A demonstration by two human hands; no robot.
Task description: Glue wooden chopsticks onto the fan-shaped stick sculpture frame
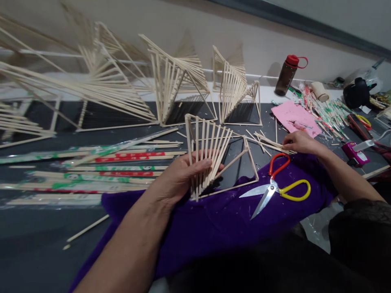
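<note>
My left hand (180, 173) is closed around the left end of a small stick frame (224, 136), its thumb over a fan of slanting wooden sticks. The frame's right end is a bare triangle of sticks, low over a purple cloth (210, 236). To the right, my right hand (298, 142) pinches the ends of some loose thin wooden sticks (269, 141) lying on the dark table. Just below that hand, scissors (273, 186) with one red and one yellow handle lie spread on the cloth. My right fingertips are partly hidden.
Larger stick structures (180, 77) stand along the wall. Chopsticks in printed wrappers (122, 173) cover the left of the table. At the back right are a dark bottle (286, 75) with a red lid, pink paper (295, 118), empty wrappers (328, 110) and a magenta device (356, 154).
</note>
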